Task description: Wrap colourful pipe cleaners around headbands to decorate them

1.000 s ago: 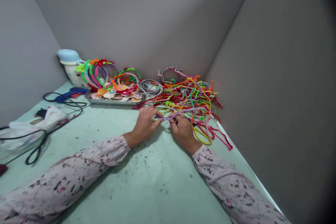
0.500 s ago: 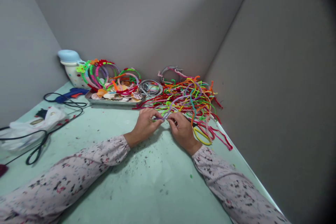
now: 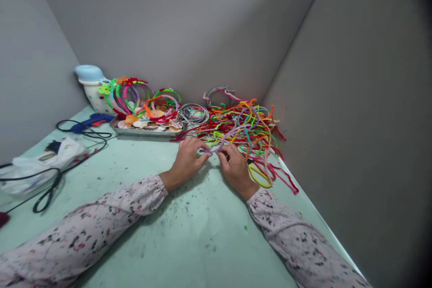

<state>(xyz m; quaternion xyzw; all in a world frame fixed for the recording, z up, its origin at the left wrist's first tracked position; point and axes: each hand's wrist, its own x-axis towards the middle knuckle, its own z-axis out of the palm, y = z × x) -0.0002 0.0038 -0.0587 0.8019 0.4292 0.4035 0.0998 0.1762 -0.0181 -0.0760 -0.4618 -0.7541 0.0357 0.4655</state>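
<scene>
A thin purple fuzzy stem runs between my two hands and curves up to the right, in front of the heap of colourful stems. My left hand pinches its purple end between thumb and fingers. Close beside it, my right hand has thumb and forefinger pressed together at the stem's curve; its other fingers are curled and partly hidden. Just right of my right hand lie yellow-handled scissors, their blades mostly hidden.
A metal tray of shells and fuzzy rings stands at the back left, beside a white bottle and a blue tool. Grey wire coils lie behind my hands. A black cable crosses a plastic bag.
The purple stem has shifted: its curve now lies lower and farther right, and more of it shows between my hands. Both hands have stayed nearly in place.
</scene>
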